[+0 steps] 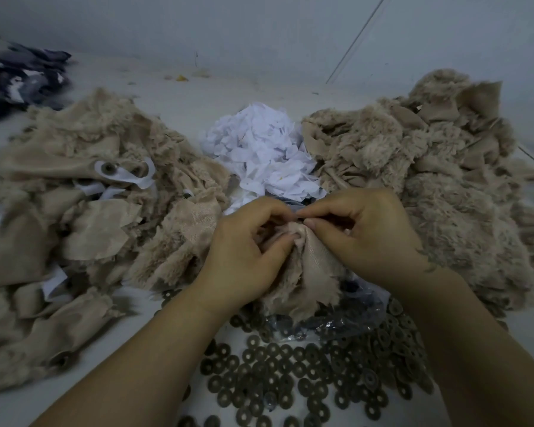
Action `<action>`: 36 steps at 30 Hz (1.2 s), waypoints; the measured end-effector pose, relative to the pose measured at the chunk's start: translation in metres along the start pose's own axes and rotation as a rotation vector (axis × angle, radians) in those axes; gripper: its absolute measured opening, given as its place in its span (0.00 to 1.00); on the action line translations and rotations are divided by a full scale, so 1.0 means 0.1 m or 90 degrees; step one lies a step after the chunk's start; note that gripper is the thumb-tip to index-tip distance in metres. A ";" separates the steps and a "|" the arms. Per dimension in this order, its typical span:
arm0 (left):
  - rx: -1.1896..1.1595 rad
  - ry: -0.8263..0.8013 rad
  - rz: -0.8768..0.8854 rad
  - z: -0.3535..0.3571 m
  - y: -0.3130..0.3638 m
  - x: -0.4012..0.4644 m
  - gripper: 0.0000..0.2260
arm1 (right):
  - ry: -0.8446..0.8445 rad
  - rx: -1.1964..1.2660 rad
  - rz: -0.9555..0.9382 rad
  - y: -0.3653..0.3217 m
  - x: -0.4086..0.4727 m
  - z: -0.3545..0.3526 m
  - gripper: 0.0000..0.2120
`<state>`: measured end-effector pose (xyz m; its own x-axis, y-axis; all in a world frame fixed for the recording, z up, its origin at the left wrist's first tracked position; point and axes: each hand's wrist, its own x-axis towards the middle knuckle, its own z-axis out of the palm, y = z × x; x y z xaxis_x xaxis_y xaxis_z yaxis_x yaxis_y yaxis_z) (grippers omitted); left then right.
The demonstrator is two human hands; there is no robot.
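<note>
Pinching one beige plush piece (302, 272), left hand (244, 251) and right hand (367, 235) alike, above scattered brown washers (290, 365)

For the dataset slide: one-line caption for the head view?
Left hand and right hand pinch a beige plush piece above scattered brown washers, flanked by plush piles; white scraps behind.

Your left hand (244, 251) and right hand (367, 229) met at the frame's centre on a plush piece (299, 272). Just above lay a heap of thin scraps (262, 152), between the left plush pile (90, 180) and the right plush pile (429, 167). Washers (290, 374) covered the lower centre (a plastic bag (336, 322) lay on them); a separate cloth (19, 72) sat at upper left.
</note>
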<state>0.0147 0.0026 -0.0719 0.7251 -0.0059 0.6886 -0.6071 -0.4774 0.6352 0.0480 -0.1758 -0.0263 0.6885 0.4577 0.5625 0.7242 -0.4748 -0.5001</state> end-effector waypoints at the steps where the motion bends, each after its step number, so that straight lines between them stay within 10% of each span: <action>1: -0.013 -0.005 -0.012 0.00 0.00 0.00 0.11 | 0.003 -0.006 -0.018 0.00 0.00 0.00 0.08; 36: 0.277 0.014 0.151 0.02 -0.02 -0.06 0.09 | 0.116 0.045 -0.023 -0.10 -0.05 0.27 0.03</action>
<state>0.0123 0.0017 -0.0780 0.5738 -0.1416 0.8067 -0.5586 -0.7880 0.2590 0.0389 -0.1532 -0.0418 0.6480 0.3274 0.6876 0.7540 -0.4029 -0.5188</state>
